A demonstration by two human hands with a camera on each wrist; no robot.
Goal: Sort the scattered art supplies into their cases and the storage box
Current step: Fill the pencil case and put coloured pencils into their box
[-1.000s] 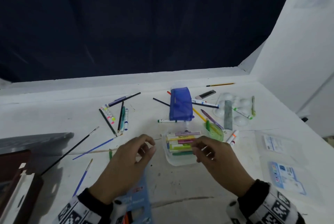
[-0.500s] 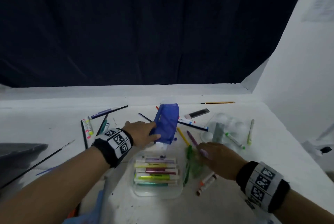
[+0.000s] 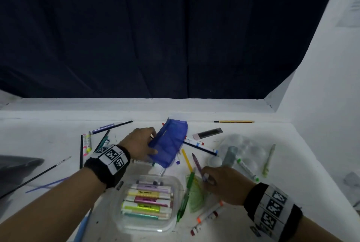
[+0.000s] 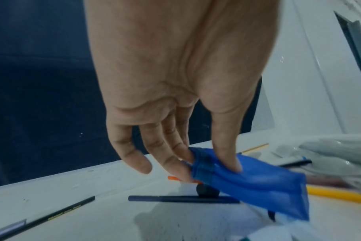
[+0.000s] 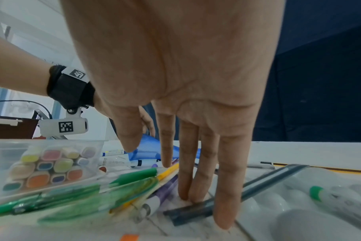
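My left hand point(image 3: 150, 144) pinches one end of a blue mesh pouch point(image 3: 169, 144) between thumb and fingers point(image 4: 188, 164), and the pouch point(image 4: 247, 184) hangs tilted just above the white table. My right hand point(image 3: 206, 178) lies to the right of a clear box point(image 3: 175, 181) filled with highlighters. Its straight fingers point(image 5: 196, 187) press the table beside a purple pen point(image 5: 165, 192) and a grey ruler point(image 5: 258, 187), holding nothing. A green pen point(image 3: 185, 197) and a green protractor point(image 3: 196, 193) lie by that hand.
A clear paint palette point(image 3: 251, 150) with markers sits at the right. Pens and a yellow pencil point(image 3: 186, 158) lie under and beside the pouch. Brushes point(image 3: 39, 175) and markers are scattered at the left, two orange-capped markers point(image 3: 209, 212) near the front. A wall rises on the right.
Both hands left the highlighter box. The left reached forward, took the blue pouch and tilted it up. The right moved right and set its fingers down by the purple pen.
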